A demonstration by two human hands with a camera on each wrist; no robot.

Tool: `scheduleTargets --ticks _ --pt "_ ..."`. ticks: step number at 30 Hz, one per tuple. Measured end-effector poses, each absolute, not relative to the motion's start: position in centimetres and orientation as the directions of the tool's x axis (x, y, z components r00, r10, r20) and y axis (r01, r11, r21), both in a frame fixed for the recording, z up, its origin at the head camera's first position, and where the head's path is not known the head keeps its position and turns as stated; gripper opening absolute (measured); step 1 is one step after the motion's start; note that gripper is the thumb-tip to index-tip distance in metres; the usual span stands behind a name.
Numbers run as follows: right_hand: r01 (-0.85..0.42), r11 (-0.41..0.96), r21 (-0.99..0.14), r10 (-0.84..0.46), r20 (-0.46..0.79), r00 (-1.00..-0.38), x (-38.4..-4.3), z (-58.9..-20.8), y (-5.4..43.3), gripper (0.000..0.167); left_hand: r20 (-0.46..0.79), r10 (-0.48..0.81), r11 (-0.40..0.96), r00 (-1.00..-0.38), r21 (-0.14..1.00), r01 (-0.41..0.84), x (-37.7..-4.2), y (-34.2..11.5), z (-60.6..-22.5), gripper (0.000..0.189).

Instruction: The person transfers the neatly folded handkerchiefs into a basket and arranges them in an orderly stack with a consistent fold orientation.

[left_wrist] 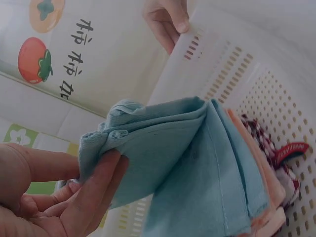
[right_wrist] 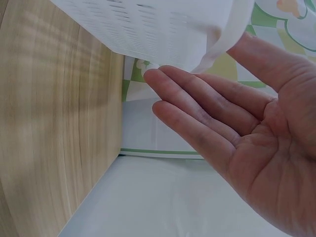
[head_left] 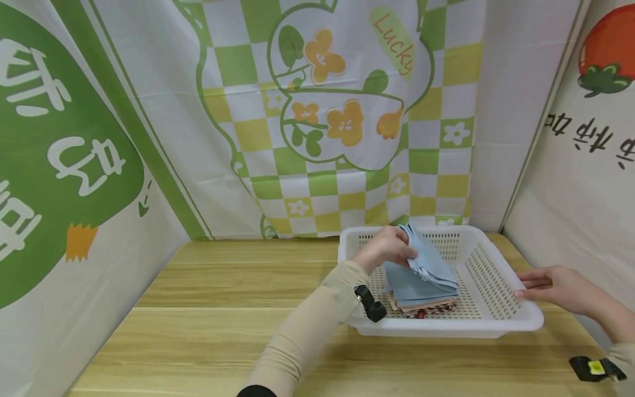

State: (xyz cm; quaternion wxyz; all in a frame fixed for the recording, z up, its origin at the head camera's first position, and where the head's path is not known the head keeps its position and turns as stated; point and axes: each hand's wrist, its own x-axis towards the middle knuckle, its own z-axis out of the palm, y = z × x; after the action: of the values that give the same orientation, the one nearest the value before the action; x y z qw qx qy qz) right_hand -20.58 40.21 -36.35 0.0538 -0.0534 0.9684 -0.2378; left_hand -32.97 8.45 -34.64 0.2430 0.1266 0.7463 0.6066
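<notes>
A folded light blue cloth (head_left: 430,263) with a small knot lies in a white perforated plastic basket (head_left: 533,315). My left hand (head_left: 389,246) pinches the cloth's raised fold between thumb and fingers, while its lower part rests on the pile. Under it lie a peach cloth (left_wrist: 266,185) and a red-and-white patterned cloth (left_wrist: 291,185) with a red label (left_wrist: 291,152). At the basket's right side is my right hand (head_left: 565,289), its thumb at the rim and its nearly straight fingers (right_wrist: 195,133) just below it.
The basket stands on a wooden table (head_left: 223,320), towards its right back corner. A checked, printed curtain (head_left: 307,187) hangs behind, with printed white sheets on the left and right (head_left: 560,209).
</notes>
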Motion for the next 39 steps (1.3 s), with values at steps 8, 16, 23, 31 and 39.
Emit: scheduleTargets --ticks 8,16,23,31,39 --pt "-0.076 0.875 -0.479 -0.130 -0.081 -0.988 -20.6 -36.4 40.1 0.063 -0.218 0.499 0.335 -0.839 0.941 -0.045 -32.9 7.6 -34.8 0.042" --pt "-0.089 0.875 -0.477 -0.143 -0.078 -0.987 -20.7 -36.6 40.2 0.062 -0.223 0.514 0.358 -0.828 0.933 -0.029 -32.9 6.8 -34.7 0.044" --pt "-0.090 0.874 -0.477 -0.141 -0.072 -0.987 -20.7 -36.5 40.2 0.061 -0.229 0.492 0.368 -0.840 0.929 -0.038 -32.8 6.1 -34.5 0.021" --pt "-0.100 0.882 -0.461 -0.148 -0.068 -0.987 -20.6 -36.3 40.2 0.060 -0.219 0.505 0.358 -0.835 0.933 -0.028 -33.0 5.6 -34.4 0.010" --pt "-0.108 0.876 -0.470 -0.155 -0.063 -0.986 -20.5 -36.4 40.3 0.060 -0.220 0.520 0.369 -0.825 0.929 -0.015 -33.0 5.1 -34.0 0.005"
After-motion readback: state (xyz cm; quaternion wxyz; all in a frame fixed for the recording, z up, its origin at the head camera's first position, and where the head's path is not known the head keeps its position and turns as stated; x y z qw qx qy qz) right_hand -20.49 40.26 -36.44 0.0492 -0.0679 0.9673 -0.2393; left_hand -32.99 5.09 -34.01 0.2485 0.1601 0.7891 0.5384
